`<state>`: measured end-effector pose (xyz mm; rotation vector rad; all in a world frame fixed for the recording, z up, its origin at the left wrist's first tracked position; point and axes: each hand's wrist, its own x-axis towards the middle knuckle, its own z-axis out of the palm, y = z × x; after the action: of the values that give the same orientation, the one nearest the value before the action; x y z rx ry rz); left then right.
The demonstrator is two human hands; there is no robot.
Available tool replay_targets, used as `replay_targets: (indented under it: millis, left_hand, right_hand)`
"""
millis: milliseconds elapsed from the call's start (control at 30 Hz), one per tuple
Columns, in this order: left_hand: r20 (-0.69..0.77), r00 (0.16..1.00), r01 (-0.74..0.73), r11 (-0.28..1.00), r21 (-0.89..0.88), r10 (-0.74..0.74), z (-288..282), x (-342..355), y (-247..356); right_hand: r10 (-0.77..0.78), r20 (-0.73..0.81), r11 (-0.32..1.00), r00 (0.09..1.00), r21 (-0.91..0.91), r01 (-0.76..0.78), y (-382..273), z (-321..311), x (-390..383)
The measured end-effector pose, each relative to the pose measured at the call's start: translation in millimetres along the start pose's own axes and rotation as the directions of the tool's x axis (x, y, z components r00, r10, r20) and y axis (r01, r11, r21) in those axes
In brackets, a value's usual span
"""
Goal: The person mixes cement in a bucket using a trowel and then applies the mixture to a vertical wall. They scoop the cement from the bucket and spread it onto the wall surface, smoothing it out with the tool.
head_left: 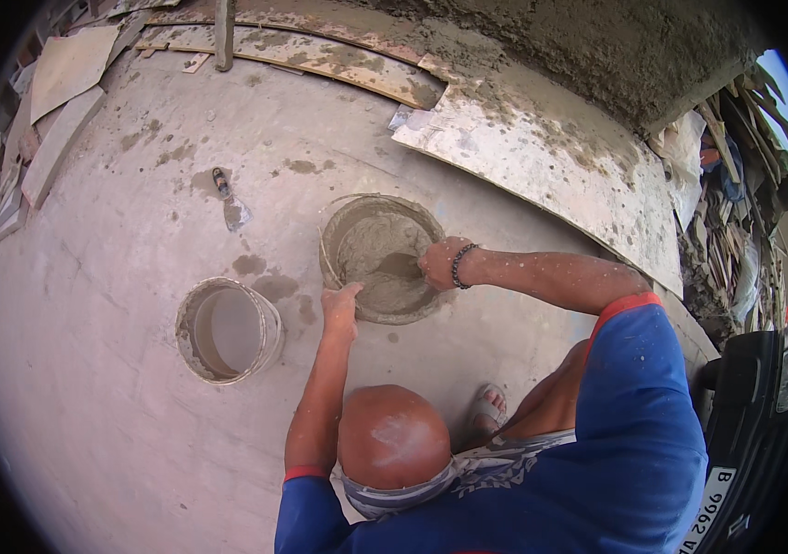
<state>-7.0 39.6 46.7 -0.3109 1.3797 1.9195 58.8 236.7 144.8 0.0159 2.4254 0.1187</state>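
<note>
My right hand (440, 263) grips a trowel whose blade (398, 266) is partly sunk in wet grey mortar (371, 240) inside a round bucket (426, 217). The trowel's handle is hidden in my fingers. At the bucket's near left rim, my left hand (341, 300) holds on. A second bucket (265, 328) of murky grey liquid stands to the left, nearer to me. Beyond the buckets, a scraper (233, 210) with a dark handle lies on the stained concrete floor (117, 277).
Mortar-spattered boards (542, 175) lie along a rough ledge (597, 46) at the back right. Broken panels (71, 69) are piled at the far left. Scrap wood and plastic (736, 222) are heaped at the right, above a black vehicle's bumper (745, 415).
</note>
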Motion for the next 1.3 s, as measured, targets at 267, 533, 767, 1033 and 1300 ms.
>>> replay_targets:
  millis: [267,533,767,1033,1300]
  left_hand:
    - [-0.214,0.971,0.162,0.958,0.238,-0.111,-16.2,6.5,-4.9]
    - [-0.143,0.984,0.143,0.947,0.287,-0.105,-0.6,20.0,-7.4]
    - [-0.211,0.972,-0.070,0.983,0.172,0.106,-6.7,43.0,-42.1]
    - [-0.090,0.989,-0.105,0.989,0.104,0.114,-1.9,13.9,-32.5]
    - [-0.121,0.993,0.001,0.991,0.131,0.014,-16.5,9.6,-33.1]
  right_hand:
    - [0.088,-0.251,0.996,0.964,0.013,-0.087,14.6,-30.1,20.4]
    - [-0.186,-0.134,0.981,0.973,-0.074,0.177,-18.8,-20.2,-17.4]
    - [0.039,-0.175,0.996,0.984,-0.072,-0.052,32.1,-42.6,3.3]
    - [-0.171,0.393,0.950,0.904,-0.179,0.257,-6.1,1.7,46.1]
    - [-0.126,0.387,0.559,0.913,0.788,-0.256,-19.0,38.2,59.4]
